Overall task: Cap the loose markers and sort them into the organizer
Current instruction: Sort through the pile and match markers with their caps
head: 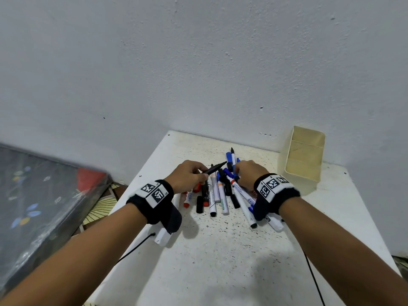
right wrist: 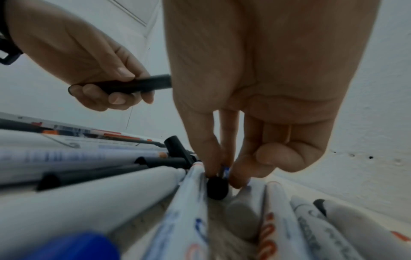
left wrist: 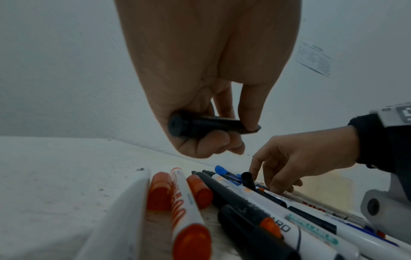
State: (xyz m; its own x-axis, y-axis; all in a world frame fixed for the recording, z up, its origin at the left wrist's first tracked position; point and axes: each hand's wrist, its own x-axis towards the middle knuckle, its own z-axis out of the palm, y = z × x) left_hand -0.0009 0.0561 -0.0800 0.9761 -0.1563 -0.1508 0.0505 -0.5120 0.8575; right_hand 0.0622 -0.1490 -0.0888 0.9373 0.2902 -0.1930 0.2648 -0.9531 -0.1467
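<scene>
Left hand: your left hand [head: 187, 176] holds a black marker [head: 215, 168] above the pile, fingers [left wrist: 219, 140] curled round its barrel, the bare tip pointing toward your right hand.
Right hand: your right hand [head: 247, 173] reaches down into the pile, thumb and fingertips [right wrist: 239, 177] pinching a small black cap [right wrist: 218, 190] that sits between the white barrels.
Pile: the loose markers [head: 217, 191] lie crossed over one another in the middle of the bench [head: 220, 261], red, blue and black among them, with stray caps mixed in.
Organizer: the cream organizer [head: 303, 155] stands at the far right of the bench against the wall, near the pile but apart from it.
Handling: the markers look light, stiff and smooth, so they will likely roll and slide; hold the barrel mid-length.
Cap: small and slick; pinch it by its sides, open end toward the tip.
Risk: lifting the cap may nudge the barrels lying against it.
</scene>
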